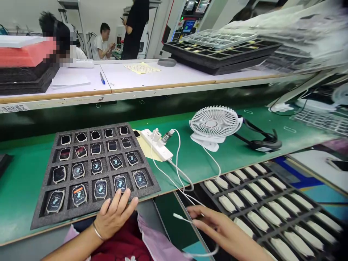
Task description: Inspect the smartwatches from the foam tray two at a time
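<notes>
A black foam tray [101,169] lies at the left of the green bench, with several smartwatches in its square pockets; many screens are lit. My left hand [116,214] has its fingers stretched out over the tray's near edge, fingertips close to a watch [120,183] in the front row. Whether they touch it I cannot tell. My right hand [217,226] pinches a white charging cable [183,218], its small plug end pointing left from the fingers. More of that cable loops below and behind the hand.
A white power strip [156,145] with plugged-in adapters stands beside the tray. A white fan [215,123] and a black strap-like device [263,143] lie farther right. A second dark tray [261,203] holds several pale wrapped pieces. A shelf [114,81] runs across the back.
</notes>
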Available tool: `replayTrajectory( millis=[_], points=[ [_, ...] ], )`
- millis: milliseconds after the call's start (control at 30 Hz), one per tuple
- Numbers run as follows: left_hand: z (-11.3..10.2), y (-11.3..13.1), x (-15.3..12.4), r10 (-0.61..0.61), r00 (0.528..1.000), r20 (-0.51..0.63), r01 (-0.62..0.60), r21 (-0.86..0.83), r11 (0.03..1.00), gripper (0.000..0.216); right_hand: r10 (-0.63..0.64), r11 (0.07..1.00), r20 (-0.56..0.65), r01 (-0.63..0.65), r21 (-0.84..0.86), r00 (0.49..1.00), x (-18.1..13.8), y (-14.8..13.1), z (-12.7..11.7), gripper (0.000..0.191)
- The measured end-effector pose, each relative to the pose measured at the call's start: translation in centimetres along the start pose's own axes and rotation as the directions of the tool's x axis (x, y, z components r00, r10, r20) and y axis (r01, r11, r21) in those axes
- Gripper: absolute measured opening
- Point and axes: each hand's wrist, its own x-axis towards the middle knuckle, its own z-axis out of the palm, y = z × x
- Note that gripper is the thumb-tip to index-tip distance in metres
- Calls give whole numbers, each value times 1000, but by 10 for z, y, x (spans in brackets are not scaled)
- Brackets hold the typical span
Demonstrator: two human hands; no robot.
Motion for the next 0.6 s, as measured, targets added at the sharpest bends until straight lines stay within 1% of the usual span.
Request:
replayTrajectory(
  millis=[67,133,200,267,300,333,367,433,500,533,567,600],
  points=[
    [4,-1,-2,6,1000,-28,-6,13,1000,39,-1,996,78,-6,91,997,17,-8,7,26],
    [5,-1,-2,2,999,-34,-2,5,1000,37,-30,976,83,11,216,996,39,-20,12,34],
    [5,-1,0,-9,999,-47,10,8,1000,35,-61,916,86,21,400,994,68,-34,23,42],
    [5,1,4,-35,997,-64,36,14,999,34,-42,823,71,-6,567,997,98,-49,42,58],
    [5,2,6,-51,996,-76,51,5,999,35,-23,807,107,-45,589,994,111,-57,54,67],
    [5,3,6,-66,994,-85,66,-11,998,36,-18,819,128,-59,570,992,123,-64,65,75],
    [5,4,4,-81,993,-87,78,-32,996,37,-27,845,116,-39,533,993,131,-71,76,78],
    [4,3,-8,-114,991,-73,108,-79,991,39,-62,879,81,16,477,995,137,-82,94,78],
    [-1,-2,-35,-173,983,-55,167,-106,980,44,-59,884,27,39,467,998,129,-90,109,78],
    [-5,-8,-52,-220,974,-46,215,-102,971,50,-40,873,9,30,486,999,121,-95,117,78],
    [-11,-16,-69,-275,959,-63,269,-97,958,61,-21,855,1,17,518,1000,110,-99,124,79],
    [-19,-25,-84,-317,945,-82,311,-72,948,77,-18,824,11,9,566,1000,98,-105,132,78]
  ],
)
